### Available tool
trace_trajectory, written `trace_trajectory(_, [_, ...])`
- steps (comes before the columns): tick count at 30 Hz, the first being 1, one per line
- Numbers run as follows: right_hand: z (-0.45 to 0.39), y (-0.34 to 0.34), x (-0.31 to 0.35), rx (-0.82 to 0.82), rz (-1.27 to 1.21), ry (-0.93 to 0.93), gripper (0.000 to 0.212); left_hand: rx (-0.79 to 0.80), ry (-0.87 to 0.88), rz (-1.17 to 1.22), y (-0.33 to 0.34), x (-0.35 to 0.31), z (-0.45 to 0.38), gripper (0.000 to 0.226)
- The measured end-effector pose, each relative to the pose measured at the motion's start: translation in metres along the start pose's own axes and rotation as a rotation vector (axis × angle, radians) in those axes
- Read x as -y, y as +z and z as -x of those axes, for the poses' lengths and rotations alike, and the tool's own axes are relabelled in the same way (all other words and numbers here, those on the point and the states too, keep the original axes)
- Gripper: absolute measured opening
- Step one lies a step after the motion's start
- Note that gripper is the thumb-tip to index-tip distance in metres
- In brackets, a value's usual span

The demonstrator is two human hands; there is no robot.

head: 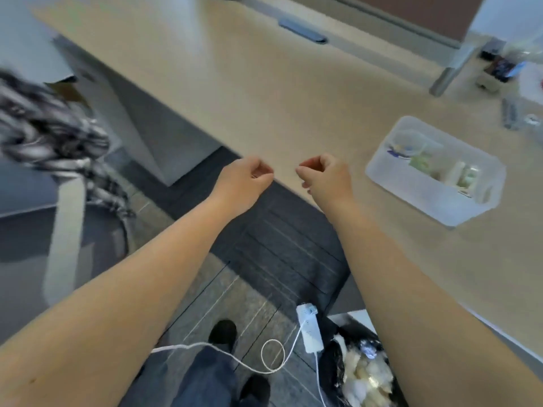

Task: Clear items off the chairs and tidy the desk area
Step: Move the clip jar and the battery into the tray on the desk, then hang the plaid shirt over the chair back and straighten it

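Observation:
My left hand (246,177) and my right hand (323,174) are held out side by side over the front edge of the light wooden desk (235,83). Both have their fingers curled in, and I see nothing in either. A black-and-white plaid garment (50,136), blurred, hangs over the grey chair (26,230) at the left, with a pale strap (66,230) running down from it. A clear plastic bin (458,212) holding several small items sits on the desk just right of my right hand.
Small clutter (505,74) lies at the desk's far right beside a metal stand leg (449,71). On the floor are a white power strip (310,330) with a looping white cable (273,356) and a black-lined trash bin (358,368) of crumpled waste.

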State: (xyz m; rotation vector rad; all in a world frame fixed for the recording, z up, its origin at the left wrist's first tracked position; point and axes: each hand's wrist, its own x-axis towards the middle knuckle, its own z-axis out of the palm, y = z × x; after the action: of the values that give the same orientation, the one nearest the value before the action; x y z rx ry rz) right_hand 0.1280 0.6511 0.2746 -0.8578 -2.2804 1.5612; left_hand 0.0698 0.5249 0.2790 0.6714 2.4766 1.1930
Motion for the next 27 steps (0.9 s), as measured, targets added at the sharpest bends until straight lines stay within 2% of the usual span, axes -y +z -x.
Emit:
trace_trajectory(7, [0.046, 0.134, 0.049, 0.313, -0.007, -0.091, 0.024, -0.301, -0.227, 0.028, -0.111, 0.084, 0.085, 0.013])
trace_trajectory(14, [0.128, 0.266, 0.103, 0.584, 0.029, -0.162, 0.023, -0.584, -0.438, 0.053, -0.219, 0.168, 0.196, 0.017])
trace_trajectory(19, [0.202, 0.363, 0.13, 0.68, 0.049, -0.182, 0.025, -0.727, -0.53, 0.084, -0.294, 0.237, 0.28, 0.02])
trace_trajectory(27, [0.305, 0.535, 0.142, 0.725, 0.113, -0.114, 0.026, -0.808, -0.663, 0.207, -0.398, 0.374, 0.381, 0.007])
